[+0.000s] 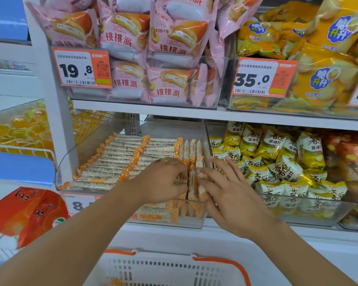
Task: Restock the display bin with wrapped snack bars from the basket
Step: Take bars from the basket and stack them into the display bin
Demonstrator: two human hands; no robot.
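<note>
The display bin (pixel 103 139) is clear, glossy plastic; the snack bars (pixel 112 162) inside it wear shiny see-through film wrappers. Below the bin, the basket (pixel 165 269) is matt white perforated plastic.

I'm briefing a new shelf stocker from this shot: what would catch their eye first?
Two hands meet at the right end of a clear display bin on the lower shelf: the left hand grips upright snack bars, the right hand spreads beside them. Pink cake packs crowd the shelf above, and a white basket waits below.
</note>
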